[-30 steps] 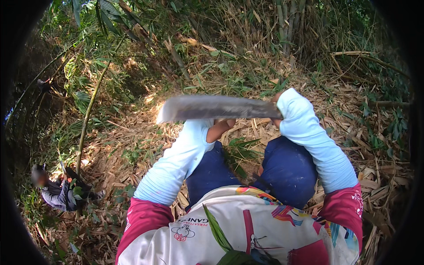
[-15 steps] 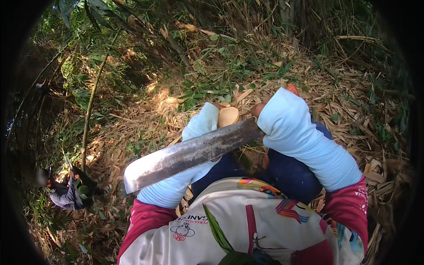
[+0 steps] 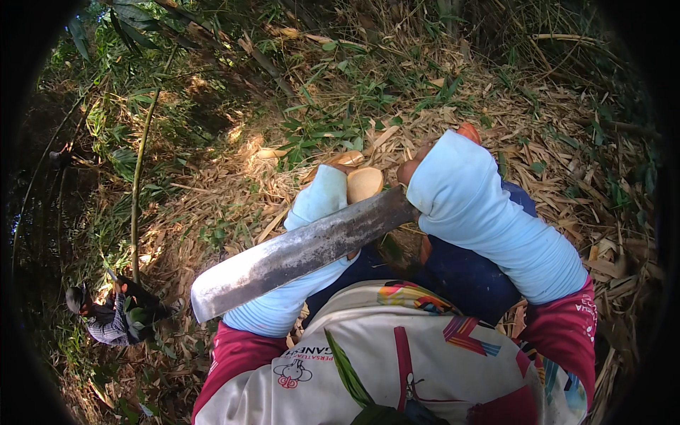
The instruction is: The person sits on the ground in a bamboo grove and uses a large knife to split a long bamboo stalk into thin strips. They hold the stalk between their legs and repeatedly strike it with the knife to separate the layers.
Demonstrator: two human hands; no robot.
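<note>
My right hand (image 3: 412, 167) is closed at the base of a machete, partly covered by its pale blue sleeve. The wide, worn machete blade (image 3: 297, 251) slants down to the left across my left forearm, its bright tip near my left elbow. My left hand (image 3: 343, 168) shows only as a sliver past its sleeve cuff; its fingers are hidden. Right beside it is a pale, round cut face (image 3: 365, 184), perhaps of a stem or shoot; the rest of that piece is hidden. An orange-red tip (image 3: 469, 132) shows beyond my right cuff.
Dry leaves and husks (image 3: 212, 191) cover the ground. A thin bamboo stem (image 3: 142, 170) rises at the left. Near it another person (image 3: 113, 315) in a cap sits holding a blade-like object. Dense bamboo clumps (image 3: 453, 28) stand at the back.
The machete tip has dipped slightly down and to the left. Slightly more of the pale cut face shows. The person at the left has turned their head a little.
</note>
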